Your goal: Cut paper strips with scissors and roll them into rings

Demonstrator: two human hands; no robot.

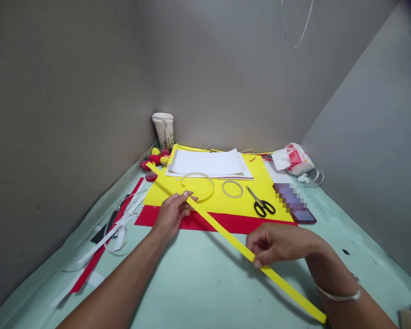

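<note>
A long, narrow yellow strip, perhaps felt or paper, runs slantwise from the upper left to the lower right above the table. My left hand pinches it between thumb and fingers, nearer its far end. Closer to me, my right hand is closed on the same strip. Beyond the left hand, a curled pale band rests on the yellow sheet, with a ring-shaped roll beside it. Black-handled scissors lie partly spread on that sheet, which overlaps a red sheet.
White sheets lie at the back. Red, white and black scraps lie at left, near small red and yellow balls and a lidded cup. A phone and a crumpled packet are at right. Grey walls enclose the table.
</note>
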